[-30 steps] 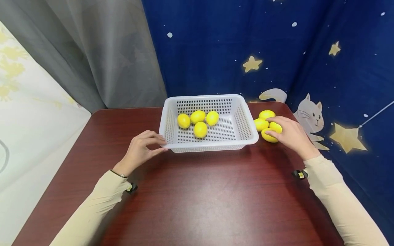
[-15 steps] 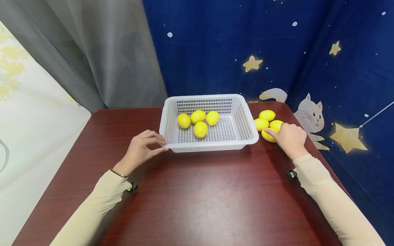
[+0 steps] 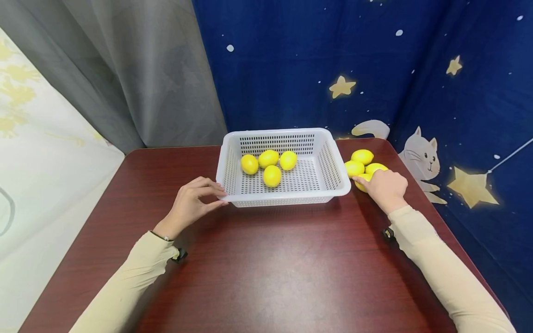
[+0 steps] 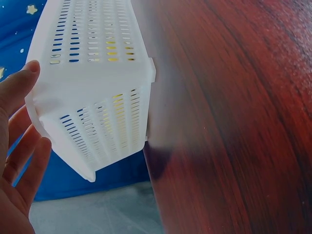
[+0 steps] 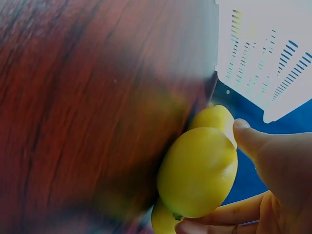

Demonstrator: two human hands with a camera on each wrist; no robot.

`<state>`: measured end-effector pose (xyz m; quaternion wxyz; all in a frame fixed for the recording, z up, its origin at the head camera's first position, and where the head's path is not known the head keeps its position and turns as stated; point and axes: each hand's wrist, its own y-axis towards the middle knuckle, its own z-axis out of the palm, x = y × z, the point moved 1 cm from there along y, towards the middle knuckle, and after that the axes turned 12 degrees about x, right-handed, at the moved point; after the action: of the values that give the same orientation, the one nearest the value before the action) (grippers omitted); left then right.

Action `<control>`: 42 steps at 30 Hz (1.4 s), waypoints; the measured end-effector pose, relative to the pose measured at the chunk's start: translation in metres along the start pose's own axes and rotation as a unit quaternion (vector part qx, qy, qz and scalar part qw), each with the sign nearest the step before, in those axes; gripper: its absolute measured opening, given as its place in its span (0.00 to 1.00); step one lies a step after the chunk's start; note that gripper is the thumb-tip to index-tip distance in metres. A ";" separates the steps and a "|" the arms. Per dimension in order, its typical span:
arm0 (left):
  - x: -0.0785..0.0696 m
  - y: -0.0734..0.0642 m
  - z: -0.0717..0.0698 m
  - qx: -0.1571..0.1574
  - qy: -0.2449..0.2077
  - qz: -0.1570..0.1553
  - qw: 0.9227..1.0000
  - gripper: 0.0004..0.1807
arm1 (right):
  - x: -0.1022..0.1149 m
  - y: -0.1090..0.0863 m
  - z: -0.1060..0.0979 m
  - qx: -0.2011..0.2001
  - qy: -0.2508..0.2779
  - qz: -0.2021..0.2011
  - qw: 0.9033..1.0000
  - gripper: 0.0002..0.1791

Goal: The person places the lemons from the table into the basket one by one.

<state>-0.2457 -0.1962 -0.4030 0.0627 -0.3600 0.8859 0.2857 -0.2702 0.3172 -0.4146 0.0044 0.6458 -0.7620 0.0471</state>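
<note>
While right hand [image 3: 388, 186] grips oval yellow lemon [image 5: 197, 170], left hand [image 3: 189, 202] pinches white basket [image 3: 287, 198] to its right, four lemons [image 3: 272, 176] inside.

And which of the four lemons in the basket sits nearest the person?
The front lemon, closest to the near rim of the white basket; the other three lemons form a loose row behind it.

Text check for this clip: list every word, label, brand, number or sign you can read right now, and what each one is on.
No readable text in any view.
Basket and lemons: no lettering on the sides shown.
Blue curtain: printed stars and a cat, no words seen.
Black pieces at the cuffs: too small to tell whether they carry any marking.
</note>
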 end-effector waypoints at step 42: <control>-0.001 -0.001 0.002 -0.015 -0.016 0.000 1.000 0.15 | -0.013 -0.011 0.015 0.008 0.102 -0.099 0.990 0.46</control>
<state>-0.2447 -0.1948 -0.4048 0.0712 -0.3563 0.8804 0.3046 -0.2565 0.3268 -0.4291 0.0817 0.7098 -0.6897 0.1178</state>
